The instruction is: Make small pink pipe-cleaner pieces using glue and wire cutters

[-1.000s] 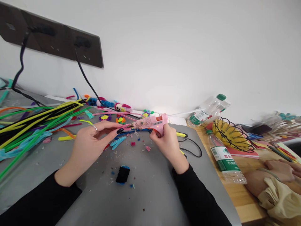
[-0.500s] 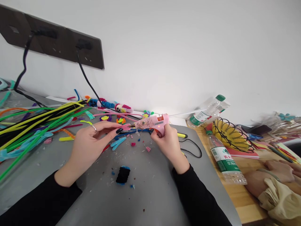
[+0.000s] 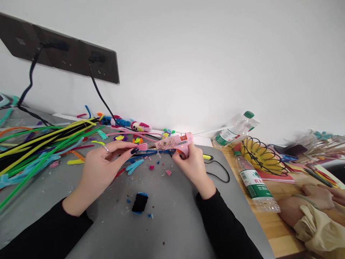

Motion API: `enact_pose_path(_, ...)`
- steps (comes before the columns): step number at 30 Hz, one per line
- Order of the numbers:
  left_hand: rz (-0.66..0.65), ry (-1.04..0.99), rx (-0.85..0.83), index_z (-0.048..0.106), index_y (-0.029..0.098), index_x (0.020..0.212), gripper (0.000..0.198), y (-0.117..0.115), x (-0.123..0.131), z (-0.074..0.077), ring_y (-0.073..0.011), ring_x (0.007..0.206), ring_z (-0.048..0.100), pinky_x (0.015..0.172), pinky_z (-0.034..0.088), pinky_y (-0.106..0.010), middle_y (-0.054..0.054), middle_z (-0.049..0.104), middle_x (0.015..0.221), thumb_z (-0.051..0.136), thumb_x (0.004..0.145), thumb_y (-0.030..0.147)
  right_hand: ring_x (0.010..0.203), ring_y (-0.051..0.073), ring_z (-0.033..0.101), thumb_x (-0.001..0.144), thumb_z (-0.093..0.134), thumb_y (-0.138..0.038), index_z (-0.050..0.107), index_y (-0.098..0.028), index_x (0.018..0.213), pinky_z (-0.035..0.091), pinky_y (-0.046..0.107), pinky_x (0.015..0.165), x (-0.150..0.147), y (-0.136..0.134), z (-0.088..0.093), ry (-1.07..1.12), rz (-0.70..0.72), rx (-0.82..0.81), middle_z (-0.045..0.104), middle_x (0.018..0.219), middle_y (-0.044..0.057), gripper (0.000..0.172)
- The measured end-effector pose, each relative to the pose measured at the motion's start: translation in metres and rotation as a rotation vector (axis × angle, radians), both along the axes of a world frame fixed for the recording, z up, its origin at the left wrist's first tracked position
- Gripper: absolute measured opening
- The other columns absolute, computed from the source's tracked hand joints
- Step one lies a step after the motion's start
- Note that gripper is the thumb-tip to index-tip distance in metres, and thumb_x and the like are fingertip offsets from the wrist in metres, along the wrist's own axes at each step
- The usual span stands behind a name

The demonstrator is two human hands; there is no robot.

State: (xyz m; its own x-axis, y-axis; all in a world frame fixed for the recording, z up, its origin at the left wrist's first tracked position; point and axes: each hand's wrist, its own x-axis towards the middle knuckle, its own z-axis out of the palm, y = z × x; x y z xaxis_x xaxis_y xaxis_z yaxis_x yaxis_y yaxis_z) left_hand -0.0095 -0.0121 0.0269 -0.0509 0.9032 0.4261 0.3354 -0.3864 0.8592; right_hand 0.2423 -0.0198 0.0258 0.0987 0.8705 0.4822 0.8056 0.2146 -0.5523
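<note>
Pinched between the thumb and fingers of my left hand (image 3: pixel 106 162) is a small bundle of pink pipe cleaner pieces (image 3: pixel 141 146), their ends facing right. My right hand (image 3: pixel 192 165) is wrapped round the handle of a pink hot glue gun (image 3: pixel 174 142), whose nozzle points left, close to the bundle. A white glue stick (image 3: pixel 212 130) juts from the back of the gun. Below the hands, a small black and blue fuzzy block (image 3: pixel 140 203) lies on the grey mat (image 3: pixel 113 233). Light blue pipe cleaner pieces (image 3: pixel 134 166) lie just under the left hand.
Long pipe cleaners (image 3: pixel 51 144) are heaped at the left. Small fuzzy figures (image 3: pixel 115 120) line the wall under a socket panel (image 3: pixel 61 50). At the right are a water bottle (image 3: pixel 256 187), a yellow basket (image 3: pixel 262 156) and another person's hands (image 3: pixel 315 196).
My left hand has turned the pink bundle so its ends show more, and a small gap now separates it from the nozzle. The view has shifted slightly.
</note>
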Motion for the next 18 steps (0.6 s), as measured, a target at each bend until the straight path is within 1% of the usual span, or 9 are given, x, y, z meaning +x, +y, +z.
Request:
enact_pose_path(3,0.045,-0.005,0.007,0.081,0.025,0.085,0.019,0.000,-0.001,-0.001,-0.0229,0.078,0.077,0.070,0.064,-0.033,-0.002,0.083,0.084,0.070,0.079,0.040,0.047,0.011,0.034,0.072,0.056,-0.035,0.040,-0.027,0.067,0.028,0.025,0.048,0.003,0.000,0.002,0.018,-0.021,-0.014,0.040,0.051,-0.008,0.018)
enact_pose_path(5,0.062,-0.003,0.007,0.081,0.025,0.085,0.019,0.000,-0.001,-0.002,-0.0235,0.081,0.078,0.073,0.065,-0.033,-0.002,0.084,0.085,0.070,0.079,0.039,0.048,0.012,0.036,0.073,0.057,-0.036,0.045,-0.026,0.070,0.029,0.025,0.049,0.005,0.001,0.003,0.042,-0.068,-0.014,0.041,0.052,-0.008,0.016)
enact_pose_path(8,0.049,0.001,0.026,0.080,0.027,0.085,0.016,0.000,-0.001,-0.003,-0.0229,0.078,0.077,0.070,0.064,-0.033,-0.001,0.083,0.084,0.070,0.081,0.039,0.050,0.014,0.041,0.076,0.058,-0.038,0.051,-0.024,0.078,0.032,0.025,0.050,0.011,0.004,0.003,0.071,-0.156,-0.029,0.045,0.054,-0.007,0.016)
enact_pose_path(11,0.031,0.025,0.060,0.080,0.030,0.086,0.014,-0.001,-0.002,-0.004,-0.0220,0.076,0.076,0.068,0.062,-0.031,0.001,0.083,0.085,0.069,0.082,0.038,0.055,0.017,0.048,0.079,0.060,-0.042,0.051,-0.024,0.085,0.034,0.025,0.052,0.019,0.009,0.000,0.050,-0.244,-0.100,0.052,0.061,-0.005,0.021)
enact_pose_path(15,0.022,0.096,0.084,0.080,0.033,0.088,0.014,-0.001,-0.003,-0.008,-0.0225,0.077,0.074,0.064,0.058,-0.031,0.002,0.083,0.088,0.067,0.086,0.040,0.063,0.022,0.055,0.081,0.063,-0.045,0.053,-0.022,0.091,0.036,0.028,0.054,0.031,0.014,-0.008,0.000,-0.370,-0.203,0.061,0.071,0.002,0.027)
enact_pose_path(18,0.002,0.138,0.117,0.080,0.034,0.089,0.015,-0.001,-0.003,-0.010,-0.0242,0.082,0.076,0.069,0.059,-0.033,0.002,0.083,0.090,0.066,0.089,0.040,0.073,0.026,0.062,0.086,0.063,-0.042,0.058,-0.016,0.100,0.040,0.030,0.058,0.035,0.014,-0.012,-0.032,-0.417,-0.235,0.068,0.085,0.011,0.030)
